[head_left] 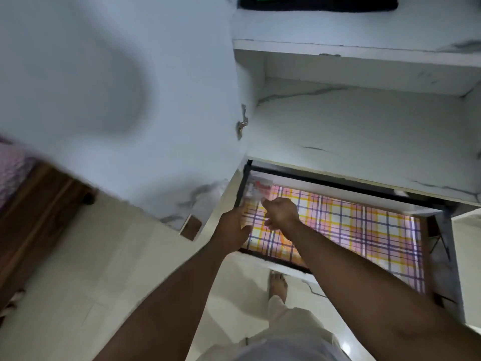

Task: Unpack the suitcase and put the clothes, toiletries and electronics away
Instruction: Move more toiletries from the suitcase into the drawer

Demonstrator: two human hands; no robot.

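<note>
An open wardrobe drawer is lined with pink, yellow and purple checked paper. In its far left corner lies a clear pouch with blurred red and white contents. My right hand is closed just in front of the pouch, fingers at its near edge. My left hand rests on the drawer's left rim, thumb out over the lining. Whether the right hand grips the pouch is not clear through the blur.
A white marble-look shelf sits above the drawer, and a higher shelf holds a dark folded item with green. The open wardrobe door stands at left. A wooden bed frame is far left. My bare foot is on the tiled floor.
</note>
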